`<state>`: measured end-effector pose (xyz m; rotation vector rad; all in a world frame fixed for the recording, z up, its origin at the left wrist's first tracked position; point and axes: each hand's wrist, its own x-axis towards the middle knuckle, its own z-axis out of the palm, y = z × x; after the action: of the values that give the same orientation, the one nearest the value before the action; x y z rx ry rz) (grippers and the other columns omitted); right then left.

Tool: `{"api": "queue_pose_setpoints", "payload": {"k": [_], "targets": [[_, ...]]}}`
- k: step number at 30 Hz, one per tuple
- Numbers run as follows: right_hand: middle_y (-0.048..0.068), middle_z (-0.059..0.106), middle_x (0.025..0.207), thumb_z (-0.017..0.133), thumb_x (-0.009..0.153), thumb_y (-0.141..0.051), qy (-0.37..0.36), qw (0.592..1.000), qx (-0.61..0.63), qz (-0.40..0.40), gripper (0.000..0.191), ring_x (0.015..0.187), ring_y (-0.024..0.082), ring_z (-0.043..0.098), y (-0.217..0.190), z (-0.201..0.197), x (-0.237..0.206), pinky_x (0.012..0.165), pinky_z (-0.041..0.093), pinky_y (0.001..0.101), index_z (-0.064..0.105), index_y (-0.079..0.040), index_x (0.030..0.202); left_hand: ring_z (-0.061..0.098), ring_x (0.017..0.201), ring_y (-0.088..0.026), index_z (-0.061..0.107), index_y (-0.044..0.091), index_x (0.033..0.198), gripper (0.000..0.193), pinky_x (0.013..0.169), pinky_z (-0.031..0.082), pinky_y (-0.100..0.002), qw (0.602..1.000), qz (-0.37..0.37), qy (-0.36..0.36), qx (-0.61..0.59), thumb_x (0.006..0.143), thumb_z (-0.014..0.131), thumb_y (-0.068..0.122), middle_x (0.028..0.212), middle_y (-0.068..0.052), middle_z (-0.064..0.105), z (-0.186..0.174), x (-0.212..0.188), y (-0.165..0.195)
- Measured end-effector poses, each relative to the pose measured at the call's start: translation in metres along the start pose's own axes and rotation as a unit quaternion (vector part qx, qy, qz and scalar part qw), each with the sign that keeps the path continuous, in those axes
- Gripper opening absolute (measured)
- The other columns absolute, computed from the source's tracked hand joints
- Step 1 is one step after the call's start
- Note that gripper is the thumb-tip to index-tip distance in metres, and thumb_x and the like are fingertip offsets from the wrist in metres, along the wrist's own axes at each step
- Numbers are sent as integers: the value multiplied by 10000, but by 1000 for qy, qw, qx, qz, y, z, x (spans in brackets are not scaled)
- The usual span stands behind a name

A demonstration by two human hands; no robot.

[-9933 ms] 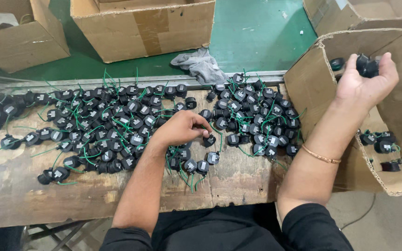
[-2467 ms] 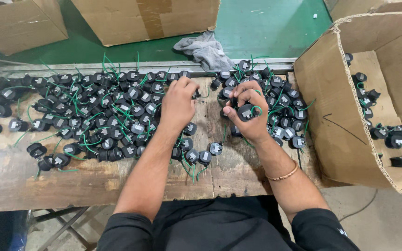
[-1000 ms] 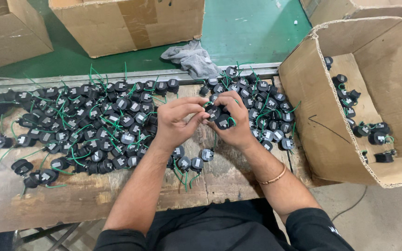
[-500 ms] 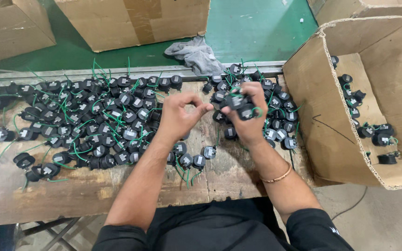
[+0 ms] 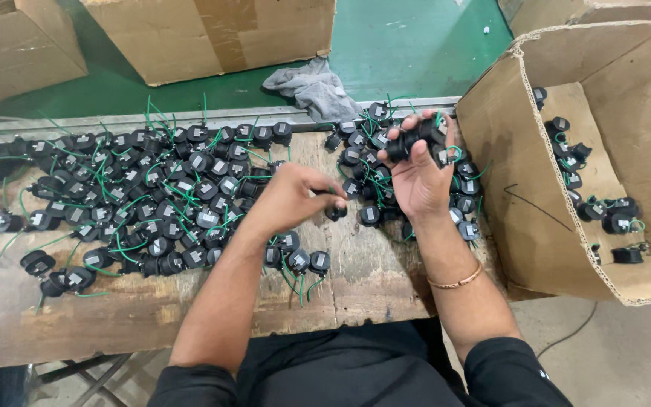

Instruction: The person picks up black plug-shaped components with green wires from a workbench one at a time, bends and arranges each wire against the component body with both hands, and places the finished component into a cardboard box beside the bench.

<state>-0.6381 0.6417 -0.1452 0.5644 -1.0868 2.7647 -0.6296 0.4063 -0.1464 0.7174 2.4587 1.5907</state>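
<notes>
Black round parts (image 5: 416, 139): several bunched in the right hand (image 5: 420, 177), raised above the table (image 5: 371, 279).
Keep that grip closed around the bunch, green leads (image 5: 455, 153) clear of the fingers; the left hand (image 5: 295, 197) pinches one part (image 5: 335, 212) at the pile's (image 5: 152, 203) edge. Lift it free of neighbouring leads; the open cardboard box (image 5: 536, 218) stands just to the right.

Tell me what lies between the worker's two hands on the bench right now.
In the head view, a few small black parts with green wires lie on the wooden bench between the left hand and the right hand.
</notes>
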Motion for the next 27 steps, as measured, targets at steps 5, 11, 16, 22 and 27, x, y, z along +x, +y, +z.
{"api": "queue_pose_setpoints", "payload": {"k": [5, 11, 16, 22, 27], "targets": [[106, 613, 1302, 776, 974, -108, -120, 986, -47, 106, 490, 1263, 279, 655, -5, -17, -13, 1008, 601, 426, 482, -102, 1366, 777, 857, -137, 750, 33, 934, 156, 768, 624, -285, 929, 142, 141, -313, 824, 823, -50, 904, -62, 798, 19, 4, -5], [139, 632, 1240, 774, 953, -69, -182, 938, -65, 288, 575, 1141, 287, 668, 27, -11, -36, 876, 639, 440, 434, -60, 1418, 725, 860, -156, 704, 45, 992, 223, 782, 567, -283, 911, 251, 324, -53, 838, 855, -15, 937, -85, 761, 37, 8, -6], [161, 646, 1197, 759, 910, -91, -104, 951, 3, 292, 599, 1012, 324, 722, 35, -2, -29, 713, 648, 436, 395, -76, 1386, 727, 914, -169, 694, 52, 1059, 173, 796, 601, -276, 903, 262, 321, -113, 936, 777, -37, 1053, -85, 748, 25, 3, 2], [159, 644, 1137, 761, 947, -145, -100, 968, -9, 232, 586, 949, 295, 715, 36, 6, -33, 686, 629, 404, 412, -61, 1411, 760, 976, -187, 701, 65, 1100, 94, 844, 623, -308, 923, 285, 235, -107, 1009, 696, 41, 1163, -115, 758, 9, -14, 13], [140, 642, 1094, 784, 955, -197, -93, 973, 20, 209, 531, 912, 257, 695, 33, 1, -30, 654, 590, 369, 454, -46, 1342, 718, 1141, -266, 721, 53, 1083, 184, 987, 591, -381, 919, 340, 184, -82, 934, 735, 159, 1210, -143, 724, -2, -8, 14]]}}
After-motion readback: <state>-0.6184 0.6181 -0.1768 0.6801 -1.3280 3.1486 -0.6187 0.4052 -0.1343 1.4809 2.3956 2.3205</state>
